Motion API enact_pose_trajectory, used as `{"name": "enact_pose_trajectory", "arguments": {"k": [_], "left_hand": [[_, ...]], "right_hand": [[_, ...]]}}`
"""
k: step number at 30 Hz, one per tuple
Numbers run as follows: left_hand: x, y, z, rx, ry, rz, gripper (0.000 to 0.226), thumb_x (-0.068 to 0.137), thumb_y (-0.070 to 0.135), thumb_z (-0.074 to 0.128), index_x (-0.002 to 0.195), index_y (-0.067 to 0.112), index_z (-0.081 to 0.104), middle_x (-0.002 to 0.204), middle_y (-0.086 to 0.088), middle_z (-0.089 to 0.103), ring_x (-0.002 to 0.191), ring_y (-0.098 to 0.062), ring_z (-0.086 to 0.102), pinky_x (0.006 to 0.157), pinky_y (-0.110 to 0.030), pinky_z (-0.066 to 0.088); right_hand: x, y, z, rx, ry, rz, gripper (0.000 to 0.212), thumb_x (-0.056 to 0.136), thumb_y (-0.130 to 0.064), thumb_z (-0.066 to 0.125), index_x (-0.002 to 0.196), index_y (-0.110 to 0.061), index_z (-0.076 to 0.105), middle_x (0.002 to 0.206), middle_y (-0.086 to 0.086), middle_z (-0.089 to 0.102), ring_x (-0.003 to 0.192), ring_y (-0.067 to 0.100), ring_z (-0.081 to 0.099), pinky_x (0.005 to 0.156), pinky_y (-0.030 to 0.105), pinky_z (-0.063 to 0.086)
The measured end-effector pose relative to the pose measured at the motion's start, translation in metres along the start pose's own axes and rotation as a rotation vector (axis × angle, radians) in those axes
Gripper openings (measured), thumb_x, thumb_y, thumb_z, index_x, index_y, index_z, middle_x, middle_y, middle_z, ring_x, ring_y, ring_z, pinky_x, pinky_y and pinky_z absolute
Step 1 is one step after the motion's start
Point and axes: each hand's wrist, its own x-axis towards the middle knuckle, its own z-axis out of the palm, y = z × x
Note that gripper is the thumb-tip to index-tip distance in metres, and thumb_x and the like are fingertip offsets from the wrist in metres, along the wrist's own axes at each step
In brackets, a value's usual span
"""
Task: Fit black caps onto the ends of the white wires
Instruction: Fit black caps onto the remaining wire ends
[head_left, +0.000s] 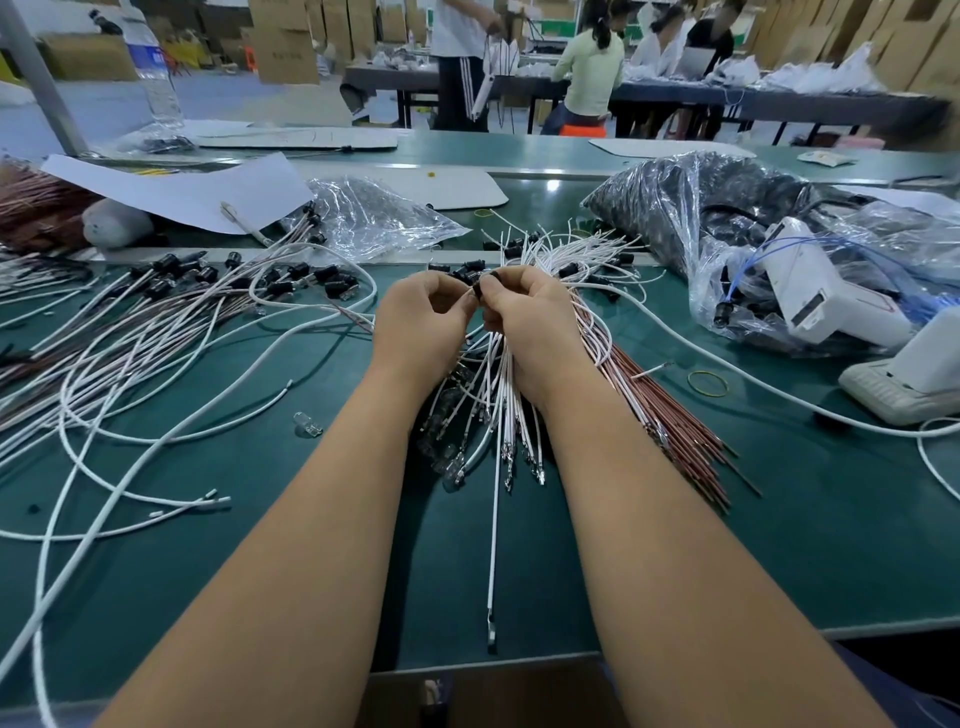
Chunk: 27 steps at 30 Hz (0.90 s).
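Note:
My left hand (423, 325) and my right hand (530, 327) meet above the middle of the green table (311, 571). Between their fingertips sits a small black cap (482, 289), pinched from both sides. A thin white wire (493, 519) hangs from the hands and runs toward the table's near edge. Under the hands lies a bundle of white wires (519, 410) with metal tips. Loose black caps (462, 271) lie just beyond my fingers. At left spreads a pile of capped wires (171, 306).
Red-brown wires (670, 410) fan out right of the bundle. A clear bag of black parts (701, 208) and a white device (810, 291) sit at right. A yellow rubber band (707, 383), a crumpled plastic bag (374, 213), and people at a far table (592, 67).

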Motion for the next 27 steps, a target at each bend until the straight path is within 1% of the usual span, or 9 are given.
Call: {"name": "enact_pose_trajectory", "arguments": {"k": [3,7,10,13,15,17,19,23,27], "left_hand": [[-0.0009,-0.0002,-0.0033,0.053,0.028,0.050,0.008,0.089,0.017,0.067,0.089,0.010,0.070,0.073,0.006,0.063,0.065,-0.003,0.055,0.063,-0.016,0.043],[-0.0031,0.0030,-0.0050,-0.003,0.016,0.078,0.010,0.089,0.014,0.065,0.092,0.007,0.071,0.080,-0.003,0.069,0.073,-0.013,0.062,0.073,-0.024,0.050],[-0.0035,0.0033,-0.0041,-0.019,-0.008,0.064,0.010,0.090,0.014,0.065,0.090,0.007,0.072,0.078,-0.005,0.069,0.066,-0.010,0.058,0.067,-0.024,0.048],[-0.0030,0.0018,-0.0017,-0.001,-0.062,0.056,0.010,0.089,0.012,0.065,0.085,0.008,0.072,0.074,-0.008,0.068,0.061,-0.012,0.053,0.062,-0.026,0.043],[-0.0025,0.0014,-0.0006,0.017,-0.077,0.062,0.010,0.088,0.011,0.064,0.083,0.008,0.072,0.066,-0.002,0.064,0.056,-0.008,0.048,0.058,-0.024,0.039],[-0.0022,0.0020,-0.0009,0.014,-0.069,0.057,0.010,0.088,0.011,0.064,0.082,0.008,0.071,0.061,0.006,0.057,0.051,0.000,0.043,0.052,-0.016,0.035],[-0.0020,0.0024,-0.0012,-0.012,-0.043,0.042,0.009,0.089,0.012,0.063,0.084,0.009,0.070,0.062,0.010,0.057,0.052,0.002,0.045,0.053,-0.014,0.035],[-0.0022,0.0025,-0.0024,-0.064,-0.008,0.017,0.009,0.090,0.013,0.063,0.089,0.007,0.070,0.068,0.006,0.061,0.058,-0.002,0.051,0.059,-0.016,0.040],[-0.0025,0.0019,-0.0040,-0.133,-0.059,-0.028,0.010,0.090,0.013,0.064,0.090,0.006,0.071,0.074,-0.005,0.066,0.061,-0.007,0.052,0.060,-0.015,0.043]], "right_hand": [[0.0023,-0.0016,-0.0009,0.106,-0.002,0.059,0.015,0.097,-0.004,0.052,0.085,-0.011,0.056,0.076,0.004,0.056,0.059,0.009,0.050,0.059,0.020,0.045],[0.0031,-0.0016,-0.0014,0.107,-0.006,0.057,0.015,0.098,-0.005,0.049,0.085,-0.011,0.055,0.076,0.005,0.056,0.060,0.010,0.050,0.059,0.020,0.046],[0.0028,-0.0021,-0.0015,0.070,-0.005,0.044,0.014,0.098,-0.005,0.051,0.085,-0.010,0.056,0.075,0.005,0.056,0.059,0.009,0.051,0.057,0.018,0.047],[0.0011,-0.0023,-0.0010,0.066,-0.011,0.024,0.014,0.096,-0.002,0.053,0.084,-0.009,0.056,0.072,0.005,0.056,0.056,0.008,0.052,0.054,0.016,0.048],[0.0010,-0.0017,0.0003,0.032,-0.006,0.004,0.018,0.095,-0.001,0.055,0.080,-0.011,0.056,0.070,0.004,0.057,0.056,0.009,0.052,0.055,0.017,0.049],[0.0020,-0.0003,0.0014,-0.003,0.005,0.000,0.020,0.095,-0.003,0.054,0.079,-0.013,0.056,0.070,0.004,0.057,0.057,0.010,0.052,0.058,0.022,0.048],[0.0036,0.0004,0.0023,-0.018,0.018,0.009,0.020,0.096,-0.005,0.053,0.078,-0.014,0.056,0.070,0.003,0.057,0.057,0.010,0.051,0.059,0.024,0.046],[0.0047,0.0013,0.0031,-0.011,0.038,0.016,0.020,0.096,-0.006,0.053,0.077,-0.014,0.056,0.071,0.001,0.056,0.054,0.007,0.050,0.057,0.023,0.043],[0.0028,0.0017,0.0005,0.012,0.030,-0.004,0.019,0.093,-0.006,0.057,0.075,-0.014,0.055,0.066,0.004,0.054,0.049,0.007,0.049,0.052,0.022,0.042]]}}
